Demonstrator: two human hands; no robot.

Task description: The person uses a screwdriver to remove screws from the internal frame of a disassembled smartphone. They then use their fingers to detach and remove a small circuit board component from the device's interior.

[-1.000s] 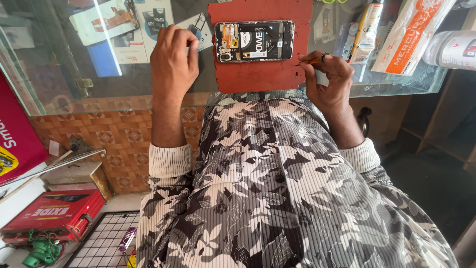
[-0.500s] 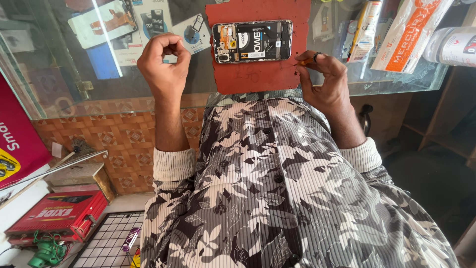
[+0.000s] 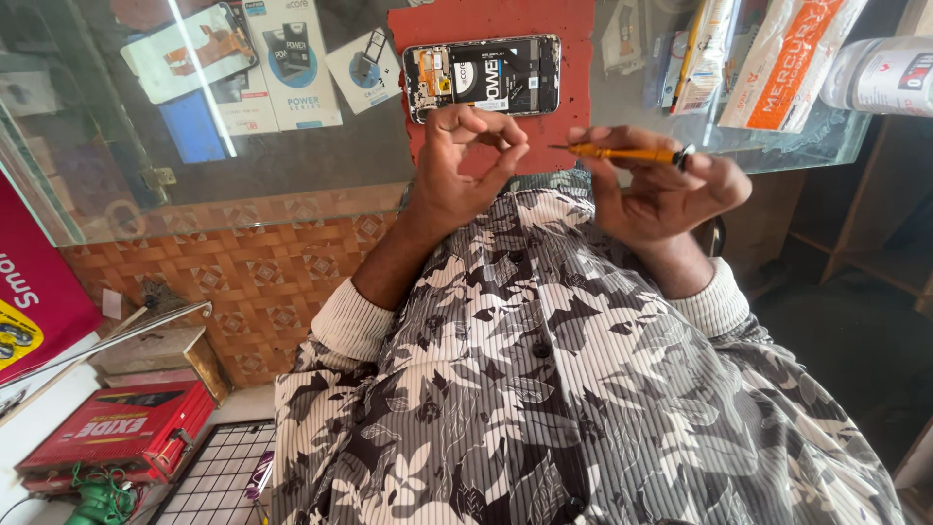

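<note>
Right hand (image 3: 671, 190) grips a yellow screwdriver (image 3: 622, 153); left hand (image 3: 466, 160) pinches its fingertips, just below the opened phone (image 3: 483, 76).

Opened phone (image 3: 483, 76) lies on a mat (image 3: 573, 29) on the glass counter (image 3: 321, 156), far centre. Left hand (image 3: 466, 160) and right hand (image 3: 661, 185), holding a screwdriver (image 3: 622, 153), sit nearer, side by side. Packets (image 3: 787, 58) lie far right.
</note>
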